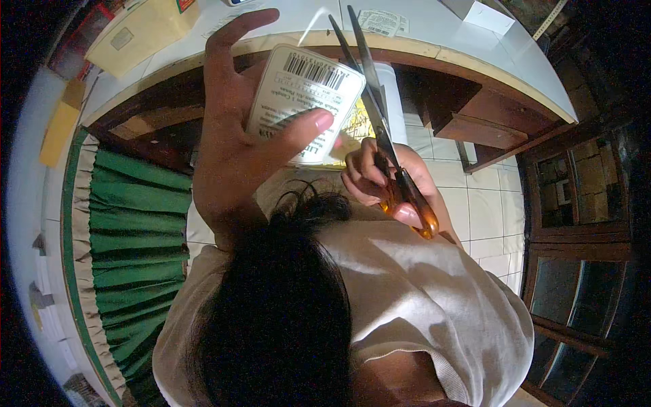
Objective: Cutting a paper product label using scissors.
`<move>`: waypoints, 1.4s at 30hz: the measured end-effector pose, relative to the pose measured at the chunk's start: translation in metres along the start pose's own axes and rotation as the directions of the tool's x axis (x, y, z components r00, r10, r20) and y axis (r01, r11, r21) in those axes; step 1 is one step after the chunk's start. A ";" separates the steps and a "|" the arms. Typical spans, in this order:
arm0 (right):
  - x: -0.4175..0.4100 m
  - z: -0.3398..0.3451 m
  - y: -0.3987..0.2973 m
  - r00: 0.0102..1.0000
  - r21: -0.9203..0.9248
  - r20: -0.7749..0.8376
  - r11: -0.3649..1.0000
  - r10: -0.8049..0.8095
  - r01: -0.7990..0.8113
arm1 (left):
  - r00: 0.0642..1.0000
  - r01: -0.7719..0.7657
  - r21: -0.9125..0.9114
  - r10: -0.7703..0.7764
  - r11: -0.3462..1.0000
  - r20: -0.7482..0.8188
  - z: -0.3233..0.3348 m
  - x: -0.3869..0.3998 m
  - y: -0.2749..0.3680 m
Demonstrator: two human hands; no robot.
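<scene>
My left hand (231, 132) holds a white label card (310, 86) with rounded corners, a barcode and upside-down print. The thumb lies across the card's face and the index finger sticks up, away from it. Behind the card, a yellow printed piece (360, 124) shows partly; whether it is joined to the card I cannot tell. My right hand (367, 170) grips scissors (375, 94) by their amber handles. Their long blades are slightly parted and point toward the table, passing close by the card's right edge.
A white tabletop (295, 23) with a wooden edge curves ahead. On it are printed label pieces (381, 23), a white box (488, 18) and a cream plastic container (142, 35). Green pleated cloth (137, 244) hangs at the left. A glass-paned wooden cabinet (577, 239) stands at the right.
</scene>
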State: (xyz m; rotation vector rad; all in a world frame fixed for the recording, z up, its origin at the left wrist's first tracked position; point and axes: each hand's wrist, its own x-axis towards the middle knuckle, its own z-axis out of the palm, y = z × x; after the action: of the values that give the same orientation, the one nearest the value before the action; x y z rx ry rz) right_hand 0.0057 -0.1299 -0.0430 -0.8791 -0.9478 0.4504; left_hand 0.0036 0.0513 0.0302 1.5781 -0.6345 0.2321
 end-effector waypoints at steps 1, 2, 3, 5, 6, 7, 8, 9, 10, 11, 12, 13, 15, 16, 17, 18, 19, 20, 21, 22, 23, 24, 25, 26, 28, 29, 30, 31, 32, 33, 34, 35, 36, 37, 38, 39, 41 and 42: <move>0.000 0.000 0.000 1.000 0.001 0.002 1.000 0.001 -0.001 | 1.000 0.000 0.001 0.000 1.000 -0.002 0.001 -0.001 0.001; -0.001 0.000 0.001 1.000 0.012 0.011 1.000 0.023 -0.023 | 0.999 -0.010 -0.069 0.007 0.998 -0.033 0.002 -0.001 0.003; -0.002 -0.001 0.002 0.999 0.022 0.018 0.999 0.044 -0.044 | 0.998 -0.020 -0.140 0.012 0.990 -0.061 0.003 -0.001 0.003; -0.002 -0.002 0.004 0.999 0.027 0.009 0.999 0.047 -0.047 | 0.998 -0.040 -0.157 0.030 0.987 -0.062 0.001 0.000 0.000; -0.002 -0.002 0.005 0.999 0.033 0.005 0.998 0.050 -0.050 | 0.997 -0.060 -0.171 0.050 0.984 -0.065 0.000 0.000 0.000; -0.001 -0.001 0.005 0.999 0.033 0.005 0.998 0.050 -0.050 | 0.997 -0.060 -0.170 0.050 0.984 -0.066 -0.002 0.000 -0.002; 0.000 0.000 0.005 0.999 0.039 -0.004 0.998 0.044 -0.044 | 0.996 -0.078 -0.154 0.070 0.985 -0.056 -0.004 0.000 -0.003; 0.001 0.000 0.005 0.999 0.043 -0.015 0.998 0.038 -0.038 | 0.995 -0.096 -0.141 0.090 0.985 -0.043 -0.005 0.000 -0.004; 0.001 0.000 0.005 0.999 0.041 -0.017 0.998 0.038 -0.037 | 0.995 -0.096 -0.142 0.091 0.985 -0.041 -0.007 0.001 -0.004; 0.001 -0.001 0.006 0.999 0.042 -0.018 0.998 0.046 -0.045 | 0.998 -0.060 -0.112 0.057 0.992 -0.026 -0.008 0.003 -0.003; 0.001 -0.002 0.007 0.998 0.045 -0.014 0.997 0.056 -0.055 | 1.000 -0.024 -0.077 0.023 0.997 -0.016 -0.009 0.002 -0.002; 0.001 -0.003 0.008 0.998 0.046 -0.011 0.997 0.056 -0.056 | 1.000 -0.024 -0.075 0.022 0.997 -0.019 -0.010 0.001 -0.002; 0.002 -0.004 0.009 0.998 -0.020 -0.041 0.998 0.054 -0.055 | 0.999 0.023 -0.058 -0.024 0.998 -0.027 -0.012 0.000 -0.004; 0.003 -0.005 0.010 0.998 -0.021 -0.042 0.998 0.053 -0.054 | 0.999 0.022 -0.058 -0.024 0.998 -0.026 -0.016 0.002 -0.007; 0.004 -0.005 0.011 0.995 0.017 -0.068 0.997 0.074 -0.073 | 0.996 -0.069 0.308 0.082 0.949 -0.030 -0.022 0.005 -0.012; 0.005 -0.007 0.014 0.991 0.055 -0.097 0.994 0.097 -0.092 | 0.983 -0.144 0.627 0.181 0.765 0.004 -0.028 0.009 -0.020; 0.006 -0.008 0.016 0.991 0.055 -0.094 0.994 0.096 -0.091 | 0.983 -0.143 0.630 0.182 0.764 0.003 -0.031 0.012 -0.026; 0.007 -0.010 0.018 0.970 0.191 -0.168 0.971 0.173 -0.140 | 0.991 -0.108 0.569 0.137 0.815 -0.007 -0.034 0.015 -0.033; 0.007 -0.012 0.020 0.939 0.326 -0.232 0.930 0.255 -0.172 | 0.996 -0.074 0.503 0.091 0.861 -0.010 -0.037 0.018 -0.040; 0.008 -0.017 0.020 0.914 0.390 -0.253 0.898 0.316 -0.203 | 0.999 0.034 0.387 -0.038 0.921 0.004 -0.041 0.019 -0.046; 0.007 -0.019 0.020 0.917 0.386 -0.254 0.901 0.309 -0.197 | 0.999 0.026 0.390 -0.032 0.921 0.008 -0.042 0.023 -0.048; 0.008 -0.020 0.020 0.899 0.418 -0.300 0.891 0.320 -0.178 | 0.995 0.100 0.329 -0.103 0.939 -0.008 -0.043 0.027 -0.048; 0.009 -0.022 0.019 0.878 0.449 -0.346 0.880 0.330 -0.154 | 0.985 0.172 0.266 -0.173 0.948 -0.018 -0.045 0.032 -0.049; 0.009 -0.021 0.017 0.873 0.448 -0.397 0.890 0.283 -0.085 | 0.995 0.087 0.397 -0.097 0.914 0.007 -0.051 0.041 -0.059; 0.007 -0.026 0.014 0.888 0.429 -0.412 0.903 0.205 -0.010 | 0.990 0.036 0.361 -0.082 0.932 0.114 -0.053 0.060 -0.058; 0.005 -0.029 0.010 0.893 0.413 -0.428 0.909 0.137 0.059 | 0.974 -0.001 0.315 -0.071 0.949 0.217 -0.054 0.071 -0.058; 0.003 -0.031 0.006 0.878 0.391 -0.464 0.917 0.122 0.079 | 0.959 -0.154 0.392 0.042 0.907 0.280 -0.054 0.080 -0.062; 0.003 -0.026 -0.001 0.831 0.350 -0.537 0.935 0.145 0.063 | 0.959 -0.160 0.398 0.047 0.903 0.279 -0.055 0.092 -0.064; 0.003 -0.025 -0.006 0.824 0.292 -0.558 0.953 0.100 0.082 | 0.900 -0.232 0.410 0.035 0.882 0.435 -0.055 0.106 -0.065; 0.002 -0.024 -0.012 0.814 0.229 -0.579 0.968 0.052 0.102 | 0.813 -0.308 0.407 0.016 0.860 0.581 -0.053 0.121 -0.066; 0.000 -0.025 -0.017 0.804 0.181 -0.595 0.977 0.019 0.111 | 0.799 -0.388 0.558 -0.035 0.734 0.601 -0.049 0.134 -0.068; -0.002 -0.028 -0.020 0.807 0.177 -0.591 0.978 0.013 0.114 | 0.799 -0.393 0.560 -0.031 0.729 0.601 -0.044 0.149 -0.072; -0.003 -0.032 -0.022 0.816 0.106 -0.576 0.985 -0.048 0.133 | 0.795 -0.352 0.557 -0.073 0.752 0.602 -0.039 0.166 -0.083; -0.005 -0.034 -0.024 0.823 0.035 -0.557 0.987 -0.108 0.154 | 0.789 -0.310 0.552 -0.114 0.774 0.604 -0.034 0.184 -0.093; -0.004 -0.032 -0.026 0.804 -0.007 -0.581 0.989 -0.125 0.149 | 0.766 -0.429 0.578 -0.060 0.694 0.641 -0.033 0.207 -0.105; -0.005 -0.032 -0.026 0.810 -0.008 -0.573 0.989 -0.125 0.147 | 0.733 -0.539 0.593 -0.014 0.598 0.680 -0.030 0.222 -0.111; -0.012 -0.042 -0.028 0.799 -0.032 -0.580 0.984 -0.161 0.175 | 0.716 -0.381 0.598 -0.184 0.705 0.674 0.005 0.224 -0.072; -0.012 -0.043 -0.028 0.792 -0.036 -0.591 0.986 -0.154 0.165 | 0.678 -0.185 0.620 -0.358 0.763 0.642 0.015 0.223 -0.059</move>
State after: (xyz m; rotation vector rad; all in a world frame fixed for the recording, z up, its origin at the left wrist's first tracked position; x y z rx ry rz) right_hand 0.0351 -0.1741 -0.0385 -0.8422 -0.4264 0.0184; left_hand 0.2141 -0.0205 0.0914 2.4132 -1.1879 -0.3552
